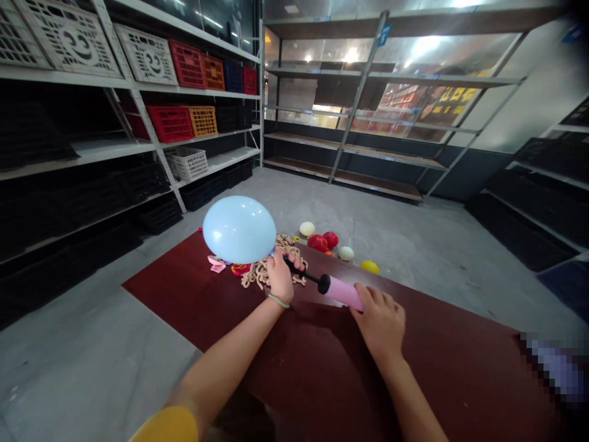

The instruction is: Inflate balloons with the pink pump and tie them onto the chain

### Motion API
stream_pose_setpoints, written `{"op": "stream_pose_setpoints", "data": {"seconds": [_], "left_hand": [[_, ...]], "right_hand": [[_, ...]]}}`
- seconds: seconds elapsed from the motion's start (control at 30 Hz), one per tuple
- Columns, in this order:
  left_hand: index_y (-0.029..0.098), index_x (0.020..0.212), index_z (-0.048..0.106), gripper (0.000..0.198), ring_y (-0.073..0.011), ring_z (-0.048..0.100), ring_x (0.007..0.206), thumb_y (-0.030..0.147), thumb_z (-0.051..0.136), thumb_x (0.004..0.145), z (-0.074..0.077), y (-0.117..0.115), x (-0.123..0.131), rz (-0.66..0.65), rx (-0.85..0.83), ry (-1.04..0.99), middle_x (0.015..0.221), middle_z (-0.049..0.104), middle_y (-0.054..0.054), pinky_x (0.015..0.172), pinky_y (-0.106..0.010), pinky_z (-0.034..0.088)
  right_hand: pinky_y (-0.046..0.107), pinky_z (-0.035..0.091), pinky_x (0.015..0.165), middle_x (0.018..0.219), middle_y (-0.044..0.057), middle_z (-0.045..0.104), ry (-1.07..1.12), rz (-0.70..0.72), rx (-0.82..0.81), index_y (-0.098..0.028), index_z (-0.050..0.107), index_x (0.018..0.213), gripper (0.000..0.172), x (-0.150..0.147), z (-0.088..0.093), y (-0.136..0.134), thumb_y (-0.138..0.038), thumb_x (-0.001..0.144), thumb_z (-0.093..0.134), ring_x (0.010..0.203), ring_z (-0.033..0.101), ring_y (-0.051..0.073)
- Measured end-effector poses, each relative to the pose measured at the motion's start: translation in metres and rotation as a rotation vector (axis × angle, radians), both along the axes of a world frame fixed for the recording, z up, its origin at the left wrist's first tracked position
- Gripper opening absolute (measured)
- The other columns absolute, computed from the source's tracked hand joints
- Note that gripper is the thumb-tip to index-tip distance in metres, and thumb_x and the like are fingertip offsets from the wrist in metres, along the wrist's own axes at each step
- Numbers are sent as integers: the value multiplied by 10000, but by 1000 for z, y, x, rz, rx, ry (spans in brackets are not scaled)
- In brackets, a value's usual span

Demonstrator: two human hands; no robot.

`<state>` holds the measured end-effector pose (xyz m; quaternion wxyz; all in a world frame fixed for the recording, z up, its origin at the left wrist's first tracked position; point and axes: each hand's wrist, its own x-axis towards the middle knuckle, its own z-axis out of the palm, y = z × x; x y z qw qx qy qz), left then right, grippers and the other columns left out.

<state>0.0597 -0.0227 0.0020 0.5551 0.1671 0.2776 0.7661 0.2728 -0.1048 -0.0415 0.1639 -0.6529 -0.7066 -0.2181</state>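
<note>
A large light blue balloon, blown up, is on the left, its neck at the fingers of my left hand. That hand is closed around the black end of a balloon pump, and the exact grip on the balloon's neck is hidden. My right hand wraps around the pink barrel of the balloon pump. The black rod between both hands shows, so the pump is drawn out. Behind my left hand lies a heap of tan, cord-like pieces, with a pink limp piece beside it.
Below my arms is a dark red table. Several balloons, among them a red one and a yellow one, are beyond its far edge. Shelves with plastic crates stand left; metal racks stand at the back.
</note>
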Motion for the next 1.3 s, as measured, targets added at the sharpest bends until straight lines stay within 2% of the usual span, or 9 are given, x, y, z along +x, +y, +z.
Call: {"op": "stream_pose_setpoints", "data": {"seconds": [0.1,0.2,0.4,0.57,0.67,0.77,1.0,1.17,1.3], "left_hand": [[222,754,395,266,-96,438,429,388,555,887,3,5,-12,62,-14,-16,562,429,61,447,-240,390],[231,783,394,221,-98,428,437,364,526,900,4,8,-22,138,-43,-22,582,426,62,449,-240,376],[227,749,387,247,-84,388,404,363,528,899,6,-2,-12,130,-77,-24,564,411,67,399,-218,325],[213,724,403,305,-76,404,373,407,587,871,5,-12,6,-13,-57,49,533,423,67,378,-207,334],[213,721,413,286,-89,417,372,389,577,875,4,-10,6,-40,-64,33,515,422,64,384,-220,361],[212,723,416,268,-92,419,381,368,566,880,6,-5,-1,-49,-37,-23,517,418,61,399,-229,377],[217,750,406,272,-83,413,395,383,575,882,11,3,-18,40,-61,-101,537,401,72,417,-224,375],[221,752,390,307,-73,381,369,429,568,890,9,-5,-7,87,-84,-55,530,396,80,376,-209,323],[220,725,385,337,-74,364,342,439,593,874,7,-13,5,-34,-71,-15,504,392,75,342,-210,293]], "right_hand": [[399,301,919,1179,64,646,25,-80,21,-240,567,1216,358,19,0,4,-250,860,597,1091,512,260],[366,338,879,1123,73,645,46,-83,-16,-212,571,1192,358,22,0,4,-250,838,610,1040,511,253],[325,328,705,949,52,634,64,-101,-80,-211,564,1170,362,-28,4,-9,-279,823,636,881,522,237],[310,318,719,991,31,648,114,55,-109,-223,522,1212,381,-53,1,-15,-269,847,620,899,546,207],[320,303,751,1077,38,656,87,81,-102,-245,520,1247,401,-43,0,-11,-275,858,613,938,548,210],[352,285,795,1147,56,662,69,32,-63,-255,534,1256,403,-26,0,-8,-275,860,608,985,545,229],[368,293,834,1104,67,666,41,-64,-11,-213,564,1191,355,0,5,-3,-255,841,609,991,542,240],[316,300,716,923,54,642,71,-49,-133,-199,588,1080,295,-33,5,-8,-317,816,649,848,539,221],[303,318,724,949,33,645,134,43,-136,-216,549,1185,383,-54,0,-13,-296,822,641,859,558,205]]}}
